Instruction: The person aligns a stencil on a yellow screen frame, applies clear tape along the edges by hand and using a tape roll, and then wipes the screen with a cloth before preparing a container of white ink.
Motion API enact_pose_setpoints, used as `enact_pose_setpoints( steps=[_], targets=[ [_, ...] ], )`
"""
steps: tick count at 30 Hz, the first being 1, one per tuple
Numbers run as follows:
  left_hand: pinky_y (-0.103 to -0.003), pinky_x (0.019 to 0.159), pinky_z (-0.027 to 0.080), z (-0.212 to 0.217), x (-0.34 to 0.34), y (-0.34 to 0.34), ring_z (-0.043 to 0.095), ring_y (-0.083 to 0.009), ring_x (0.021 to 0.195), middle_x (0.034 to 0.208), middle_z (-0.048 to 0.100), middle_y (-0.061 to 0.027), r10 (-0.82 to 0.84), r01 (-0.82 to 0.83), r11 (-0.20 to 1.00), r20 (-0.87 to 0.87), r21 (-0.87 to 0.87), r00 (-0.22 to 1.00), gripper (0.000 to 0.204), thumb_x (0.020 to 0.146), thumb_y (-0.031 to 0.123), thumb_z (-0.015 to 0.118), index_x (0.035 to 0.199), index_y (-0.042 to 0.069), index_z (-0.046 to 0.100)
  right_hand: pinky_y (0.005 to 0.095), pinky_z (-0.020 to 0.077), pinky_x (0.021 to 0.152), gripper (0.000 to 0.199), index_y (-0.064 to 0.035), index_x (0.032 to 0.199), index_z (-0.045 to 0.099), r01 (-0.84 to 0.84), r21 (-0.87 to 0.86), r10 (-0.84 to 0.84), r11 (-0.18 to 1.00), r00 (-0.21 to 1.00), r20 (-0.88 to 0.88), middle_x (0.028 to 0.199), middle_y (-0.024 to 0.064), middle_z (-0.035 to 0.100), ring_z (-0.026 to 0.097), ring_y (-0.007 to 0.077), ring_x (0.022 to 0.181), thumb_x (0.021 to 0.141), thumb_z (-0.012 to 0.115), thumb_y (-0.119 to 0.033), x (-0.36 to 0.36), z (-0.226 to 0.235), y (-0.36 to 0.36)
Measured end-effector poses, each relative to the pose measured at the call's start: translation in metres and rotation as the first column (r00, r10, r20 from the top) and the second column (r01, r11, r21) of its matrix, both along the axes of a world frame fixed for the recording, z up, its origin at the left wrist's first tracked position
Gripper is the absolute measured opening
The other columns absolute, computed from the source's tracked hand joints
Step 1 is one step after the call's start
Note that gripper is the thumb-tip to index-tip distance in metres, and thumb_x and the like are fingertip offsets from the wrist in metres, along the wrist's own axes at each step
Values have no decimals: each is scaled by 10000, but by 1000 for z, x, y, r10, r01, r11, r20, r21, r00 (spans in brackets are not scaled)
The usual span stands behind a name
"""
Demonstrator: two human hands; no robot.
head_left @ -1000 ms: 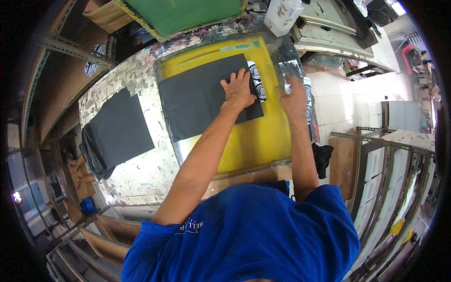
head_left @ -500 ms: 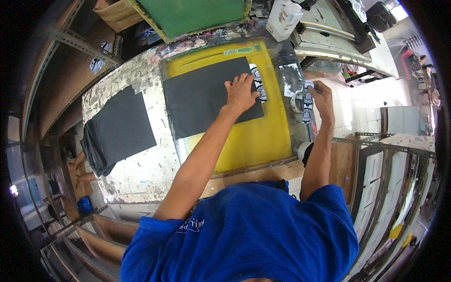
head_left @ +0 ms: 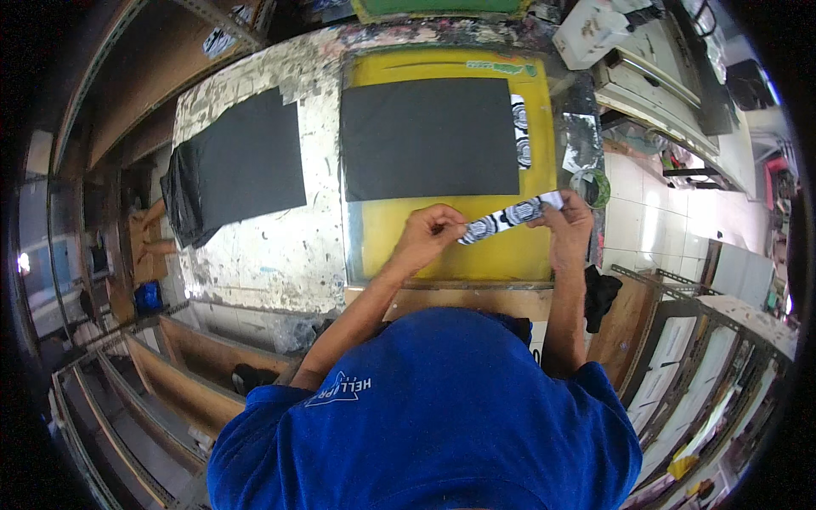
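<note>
A narrow strip (head_left: 510, 218) of white paper or film with black circular patterns is stretched between my hands, slanting up to the right. My left hand (head_left: 422, 241) pinches its lower left end. The other end is gripped by my right hand (head_left: 572, 228), thumb and fingers closed on it. Below the strip lies a yellow mesh screen (head_left: 416, 259) in a frame. A flat black sheet (head_left: 429, 140) covers the screen's upper left part, beyond my hands. From under that sheet's right edge shows a second patterned strip (head_left: 522, 136).
On the paint-stained table (head_left: 323, 246), another black sheet (head_left: 246, 161) lies left, crumpled at one end. A tape roll (head_left: 592, 189) sits right of my right hand, near a white smudged card (head_left: 580, 140). Wooden shelves (head_left: 183, 361) stand at lower left, with another person's hands (head_left: 155, 229) above.
My left hand has left the black sheet and taken the strip's other end. My right hand has brought the strip from the table's right side over the yellow screen. The view has shifted.
</note>
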State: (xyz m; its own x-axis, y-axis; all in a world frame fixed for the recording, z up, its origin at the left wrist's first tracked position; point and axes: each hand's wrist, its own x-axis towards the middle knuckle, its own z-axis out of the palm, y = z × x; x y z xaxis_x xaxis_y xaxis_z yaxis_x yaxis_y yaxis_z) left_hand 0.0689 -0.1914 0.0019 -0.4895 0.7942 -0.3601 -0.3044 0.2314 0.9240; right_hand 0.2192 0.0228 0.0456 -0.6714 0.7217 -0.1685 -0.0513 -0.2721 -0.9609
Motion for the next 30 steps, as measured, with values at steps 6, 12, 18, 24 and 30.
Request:
enact_pose_setpoints(
  steps=[6,12,18,24,30],
  targets=[
    [-260,670,493,-14,-18,-48,621,-106,775,865,671,-60,361,-400,896,-207,-194,909,222,877,-35,687,1077,-13,594,252,585,578,180,49,1067,697,-39,-90,56,995,978,199,858,80,706,650,106,681,889,672,36,-19,-60,-59],
    [-272,652,495,-26,-20,-40,619,-131,775,899,635,-87,593,-643,762,-313,-78,742,363,841,-82,680,1159,-8,523,236,506,536,151,49,1031,714,-82,-50,93,995,944,317,807,56,700,643,99,661,914,693,-42,-40,-75,-75],
    [-253,643,506,-35,-18,-37,631,-118,732,863,673,-72,605,-697,709,-417,-105,678,435,793,-76,760,1156,-2,532,233,472,527,140,60,982,707,-60,78,31,995,943,331,784,51,693,614,89,625,899,715,-52,-41,-96,-76],
    [-274,629,511,-40,-18,-36,648,-147,678,751,688,-99,619,-754,642,-485,-140,617,473,761,-37,802,1142,-19,523,241,456,524,121,68,909,705,-9,155,-52,988,921,386,718,35,671,572,69,594,879,734,-45,-45,-97,-82],
    [-263,594,492,-43,-19,-32,610,-122,638,725,668,-96,739,-813,578,-374,-78,561,495,762,-67,791,1138,-15,472,243,438,512,122,64,896,708,-6,181,-72,984,905,419,695,30,664,557,59,586,860,748,-45,-49,-89,-81]
  ],
)
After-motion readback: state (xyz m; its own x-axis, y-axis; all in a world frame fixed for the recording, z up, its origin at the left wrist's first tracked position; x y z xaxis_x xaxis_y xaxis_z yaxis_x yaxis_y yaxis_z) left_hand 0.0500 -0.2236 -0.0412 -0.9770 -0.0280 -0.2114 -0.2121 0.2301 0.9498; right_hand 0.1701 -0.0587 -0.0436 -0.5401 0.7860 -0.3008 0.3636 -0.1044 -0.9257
